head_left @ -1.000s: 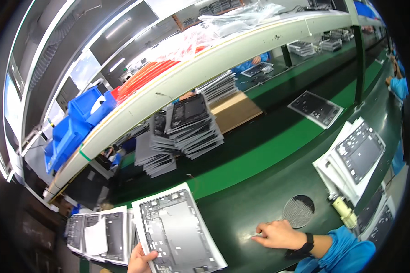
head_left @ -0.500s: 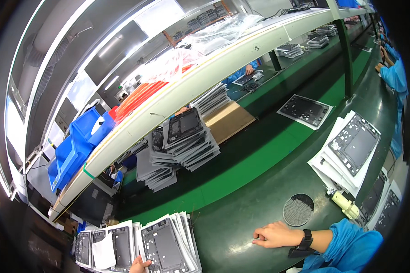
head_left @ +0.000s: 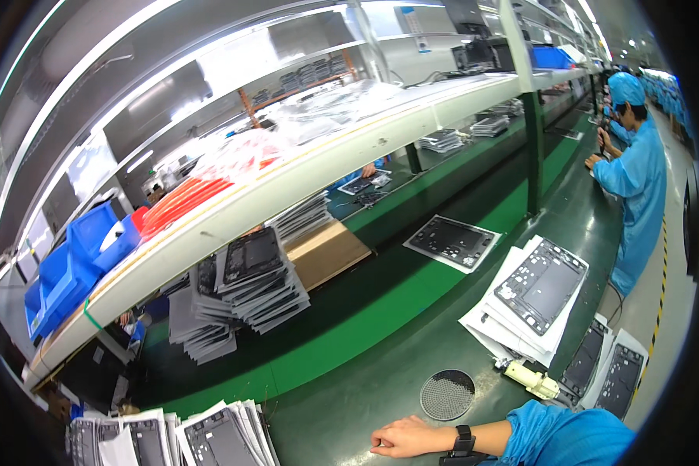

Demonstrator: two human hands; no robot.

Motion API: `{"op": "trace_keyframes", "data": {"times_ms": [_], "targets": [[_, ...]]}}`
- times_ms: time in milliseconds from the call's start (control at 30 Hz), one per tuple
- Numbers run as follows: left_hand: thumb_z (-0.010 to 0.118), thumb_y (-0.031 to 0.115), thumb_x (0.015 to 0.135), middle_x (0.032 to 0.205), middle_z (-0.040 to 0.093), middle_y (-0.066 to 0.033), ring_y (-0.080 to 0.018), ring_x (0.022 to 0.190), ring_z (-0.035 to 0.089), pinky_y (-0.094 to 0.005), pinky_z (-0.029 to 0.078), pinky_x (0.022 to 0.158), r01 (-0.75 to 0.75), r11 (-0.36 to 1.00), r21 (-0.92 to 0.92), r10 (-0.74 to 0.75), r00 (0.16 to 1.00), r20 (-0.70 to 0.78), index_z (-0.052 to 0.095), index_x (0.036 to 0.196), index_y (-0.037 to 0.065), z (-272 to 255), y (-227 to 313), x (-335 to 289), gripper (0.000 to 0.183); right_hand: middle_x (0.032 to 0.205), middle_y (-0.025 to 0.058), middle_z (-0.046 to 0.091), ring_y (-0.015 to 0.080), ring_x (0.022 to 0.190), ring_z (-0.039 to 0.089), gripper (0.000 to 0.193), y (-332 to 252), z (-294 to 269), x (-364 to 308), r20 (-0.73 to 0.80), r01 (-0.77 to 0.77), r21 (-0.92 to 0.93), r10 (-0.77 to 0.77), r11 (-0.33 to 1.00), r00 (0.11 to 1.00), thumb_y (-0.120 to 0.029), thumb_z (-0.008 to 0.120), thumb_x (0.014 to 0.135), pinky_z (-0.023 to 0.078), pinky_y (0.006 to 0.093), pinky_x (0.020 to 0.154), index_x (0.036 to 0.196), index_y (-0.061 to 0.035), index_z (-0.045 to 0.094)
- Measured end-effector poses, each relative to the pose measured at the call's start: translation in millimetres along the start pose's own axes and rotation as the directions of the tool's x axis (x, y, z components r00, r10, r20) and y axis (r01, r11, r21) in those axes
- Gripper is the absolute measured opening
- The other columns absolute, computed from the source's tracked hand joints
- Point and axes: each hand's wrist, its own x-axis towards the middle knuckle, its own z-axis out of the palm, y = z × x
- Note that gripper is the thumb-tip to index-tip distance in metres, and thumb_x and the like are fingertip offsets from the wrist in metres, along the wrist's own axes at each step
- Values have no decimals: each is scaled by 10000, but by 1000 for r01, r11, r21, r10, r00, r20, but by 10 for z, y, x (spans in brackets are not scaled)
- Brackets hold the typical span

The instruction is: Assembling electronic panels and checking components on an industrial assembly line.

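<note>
While curled loosely, holding nothing, right hand [head_left: 405, 436] rests on smooth green bench [head_left: 349, 388] nr round mesh disc [head_left: 446, 394].

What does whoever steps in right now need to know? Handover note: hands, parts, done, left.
Right hand: empty, lying flat on the dark green worktop, fingers curled; black watch on the wrist.
Left hand: out of view.
Parts: fanned stack of grey tablet back panels on white sheets at the lower left edge, nearest the person; a second such stack to the right; a round perforated disc just beyond the right hand; a cream plastic tool beside it.
Done: lower left stack lies set down, nothing in hand.
Left: judging by the untouched right stack, those panels probably remain to be handled.
</note>
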Motion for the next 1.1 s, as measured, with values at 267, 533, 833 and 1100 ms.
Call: {"op": "trace_keyframes", "data": {"times_ms": [267, 533, 833, 1100], "targets": [[712, 96, 878, 1027, 721, -111, -158, 938, 682, -260, 529, 841, -302, 876, -377, 408, 881, 240, 706, 1049, -13, 2488, 632, 953, 202, 717, 190, 645, 416, 665, 629, 275, -304, 678, 256, 68, 533, -27, -531, 846, 845, -283, 632, 820, 475, 500, 581, 936, -34, 615], [590, 14, 937, 1008, 698, -125, -163, 934, 655, -304, 526, 876, 410, 323, -853, 235, 838, 492, 648, 1105, -53, 2890, 34, 1469, 190, 645, 68, 638, 203, 550, 613, 319, -275, 291, 85, -99, 184, 455, -156, 871, 983, -354, 787, 775, 488, 324, 535, 902, -82, 679], [610, 103, 941, 933, 703, -93, -162, 852, 668, -290, 533, 775, -16, 786, -618, 342, 844, 414, 675, 1053, -7, 3113, 59, 1219, 169, 652, 54, 633, 197, 559, 625, 350, -368, 133, -21, -133, 295, 399, -263, 868, 955, -332, 778, 787, 489, 322, 523, 993, -81, 644], [645, 83, 867, 861, 676, -148, -282, 753, 653, -344, 511, 673, -452, 813, -368, 553, 798, 241, 690, 951, 20, 3002, 418, 1130, 115, 682, 76, 635, 229, 600, 625, 353, -357, 94, -19, -84, 295, 411, -287, 862, 954, -334, 726, 830, 488, 353, 556, 1045, -67, 644]]}}
